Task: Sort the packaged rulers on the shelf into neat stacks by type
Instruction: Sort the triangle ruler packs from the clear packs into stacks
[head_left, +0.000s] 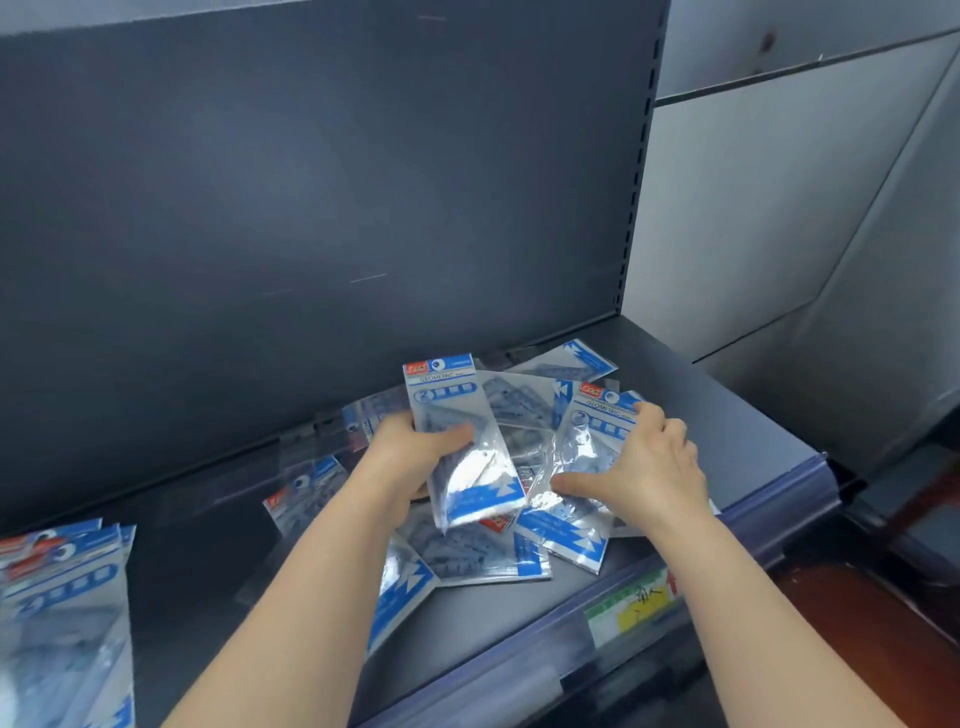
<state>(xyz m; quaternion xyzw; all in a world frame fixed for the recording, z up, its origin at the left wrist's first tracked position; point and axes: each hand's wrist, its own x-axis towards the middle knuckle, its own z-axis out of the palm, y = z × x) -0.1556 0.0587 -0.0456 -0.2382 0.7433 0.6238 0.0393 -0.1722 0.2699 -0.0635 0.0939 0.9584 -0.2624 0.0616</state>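
Dark shelf (727, 415) at frame centre holds the loose pile (467, 556). My left hand (410, 452) grips one ruler packet (457, 431); my right hand (649, 467) clutches a second packet (597, 426). Mid-sort, I judge: next, square both onto the lower-left stack (62, 597).

"GEOMETRIC" is printed on the upright ruler pack (451, 410) and the tilted ruler pack (597, 423).

Dark grey back panel (311, 182) rises behind the shelf (727, 410), pale wall panels (769, 218) alongside.
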